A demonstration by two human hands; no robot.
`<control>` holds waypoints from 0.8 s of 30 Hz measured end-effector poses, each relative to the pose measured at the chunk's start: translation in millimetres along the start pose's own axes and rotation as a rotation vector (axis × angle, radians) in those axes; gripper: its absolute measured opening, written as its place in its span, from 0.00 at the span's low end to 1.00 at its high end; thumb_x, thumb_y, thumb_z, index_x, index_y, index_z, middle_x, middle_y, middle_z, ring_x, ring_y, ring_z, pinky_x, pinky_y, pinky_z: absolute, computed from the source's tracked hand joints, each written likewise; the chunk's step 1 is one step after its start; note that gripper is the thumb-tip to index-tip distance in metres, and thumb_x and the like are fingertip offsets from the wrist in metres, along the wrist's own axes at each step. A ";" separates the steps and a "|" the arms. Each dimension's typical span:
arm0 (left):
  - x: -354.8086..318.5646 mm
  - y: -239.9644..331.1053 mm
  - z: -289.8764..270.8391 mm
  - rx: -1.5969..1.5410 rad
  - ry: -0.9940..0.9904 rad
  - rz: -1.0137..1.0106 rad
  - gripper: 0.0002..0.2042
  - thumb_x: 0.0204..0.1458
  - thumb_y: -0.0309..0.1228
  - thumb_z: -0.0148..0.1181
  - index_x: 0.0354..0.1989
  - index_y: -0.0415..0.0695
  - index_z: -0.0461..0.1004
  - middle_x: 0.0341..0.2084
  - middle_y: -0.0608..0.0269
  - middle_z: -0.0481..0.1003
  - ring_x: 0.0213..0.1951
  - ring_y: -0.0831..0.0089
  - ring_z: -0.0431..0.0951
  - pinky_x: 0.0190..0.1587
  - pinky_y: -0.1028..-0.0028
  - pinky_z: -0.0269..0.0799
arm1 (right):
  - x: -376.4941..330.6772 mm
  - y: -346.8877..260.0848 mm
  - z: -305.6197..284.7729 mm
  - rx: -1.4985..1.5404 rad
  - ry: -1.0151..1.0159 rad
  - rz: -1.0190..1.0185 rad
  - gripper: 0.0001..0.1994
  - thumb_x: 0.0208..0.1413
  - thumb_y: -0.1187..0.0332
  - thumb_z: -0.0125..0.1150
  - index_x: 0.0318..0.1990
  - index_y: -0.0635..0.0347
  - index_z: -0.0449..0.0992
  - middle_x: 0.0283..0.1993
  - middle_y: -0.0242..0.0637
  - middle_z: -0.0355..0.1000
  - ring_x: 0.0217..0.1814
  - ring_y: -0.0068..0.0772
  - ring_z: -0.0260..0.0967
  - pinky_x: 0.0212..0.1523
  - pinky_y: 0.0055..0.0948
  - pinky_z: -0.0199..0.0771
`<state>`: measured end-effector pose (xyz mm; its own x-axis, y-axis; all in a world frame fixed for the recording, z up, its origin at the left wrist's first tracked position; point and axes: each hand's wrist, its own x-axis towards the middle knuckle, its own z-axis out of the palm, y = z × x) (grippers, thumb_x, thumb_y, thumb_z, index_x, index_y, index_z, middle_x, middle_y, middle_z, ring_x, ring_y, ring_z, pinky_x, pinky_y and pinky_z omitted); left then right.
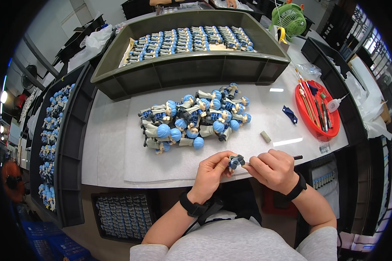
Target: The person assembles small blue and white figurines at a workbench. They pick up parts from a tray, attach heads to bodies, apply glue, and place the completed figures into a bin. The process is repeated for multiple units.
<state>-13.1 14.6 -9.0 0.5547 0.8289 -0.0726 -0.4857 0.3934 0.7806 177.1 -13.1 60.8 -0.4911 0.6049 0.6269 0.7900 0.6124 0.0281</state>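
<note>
Left hand: I am seeing the left hand [212,170] pinching the small figure [236,162] between thumb and fingertips, fingers closed on its left side, just above the near edge of the table [109,130].
Right hand: the right hand [272,168] is closing on the figure's right side, and a thin dark tool [297,157] is sticking out past its knuckles to the right; I cannot tell how the fingers are holding that tool.
Figure: it is sitting in the gap between both hands, dark grey with a bit of blue, its long axis lying roughly left to right across the view; which end is the head I cannot tell, as the fingers are covering much of it.
Pile: a heap of blue-haired figures [191,119] is lying on the white sheet [170,161] beyond the hands, well apart from them, most of them lying on their sides.
Big tray: a dark bin [183,69] behind the pile is holding rows of the same figures.
Red dish: a red tray [311,122] with brushes is sitting to the right, with a small glue bottle [334,104] lying at its far edge.
Side bin: a long dark bin [69,143] on the left is holding more figures.
</note>
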 end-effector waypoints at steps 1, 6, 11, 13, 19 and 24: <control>-0.2 -0.3 -0.3 -0.001 -0.001 0.002 0.13 0.61 0.31 0.48 0.49 0.37 0.71 0.33 0.66 0.72 0.33 0.80 0.70 0.36 0.80 0.69 | 0.0 -0.1 -0.1 0.003 0.000 -0.001 0.09 0.45 0.64 0.67 0.28 0.55 0.73 0.17 0.26 0.59 0.16 0.22 0.59 0.15 0.21 0.57; -0.2 -0.6 -0.7 -0.009 -0.006 0.003 0.13 0.61 0.31 0.48 0.49 0.37 0.71 0.33 0.66 0.73 0.33 0.80 0.71 0.36 0.81 0.69 | -0.3 -0.9 0.5 -0.011 -0.002 0.015 0.09 0.45 0.64 0.68 0.28 0.55 0.73 0.17 0.26 0.60 0.16 0.22 0.59 0.15 0.21 0.57; -0.5 0.4 0.4 0.002 0.008 0.000 0.13 0.61 0.31 0.48 0.49 0.37 0.71 0.33 0.66 0.73 0.33 0.80 0.71 0.35 0.81 0.69 | 1.2 -1.3 -0.4 -0.009 -0.007 0.005 0.09 0.45 0.64 0.68 0.28 0.55 0.73 0.17 0.26 0.59 0.16 0.22 0.59 0.15 0.21 0.58; -0.4 0.0 -0.1 -0.001 0.007 -0.002 0.13 0.61 0.30 0.48 0.49 0.37 0.71 0.34 0.66 0.73 0.33 0.80 0.71 0.35 0.81 0.69 | 0.7 -0.9 0.1 -0.006 -0.004 0.000 0.09 0.45 0.64 0.68 0.27 0.55 0.73 0.17 0.26 0.59 0.16 0.22 0.59 0.15 0.21 0.58; -0.6 1.3 0.7 -0.015 0.023 -0.016 0.12 0.61 0.30 0.48 0.49 0.37 0.71 0.33 0.66 0.73 0.33 0.80 0.71 0.35 0.81 0.69 | -2.0 1.6 1.8 0.053 0.023 -0.040 0.09 0.44 0.64 0.68 0.29 0.56 0.74 0.19 0.27 0.62 0.16 0.23 0.60 0.15 0.21 0.59; 0.9 -1.2 -0.4 -0.083 0.035 -0.011 0.12 0.62 0.30 0.47 0.48 0.37 0.70 0.33 0.65 0.73 0.32 0.79 0.70 0.35 0.80 0.68 | -1.8 -7.4 -1.9 0.130 0.021 -0.113 0.12 0.44 0.61 0.69 0.27 0.57 0.72 0.26 0.27 0.70 0.16 0.19 0.59 0.16 0.17 0.58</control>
<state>-12.3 15.0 -10.3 0.5370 0.8372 -0.1039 -0.5345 0.4329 0.7258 172.9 -19.7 60.9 -0.5655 0.5183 0.6415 0.6753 0.7376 -0.0006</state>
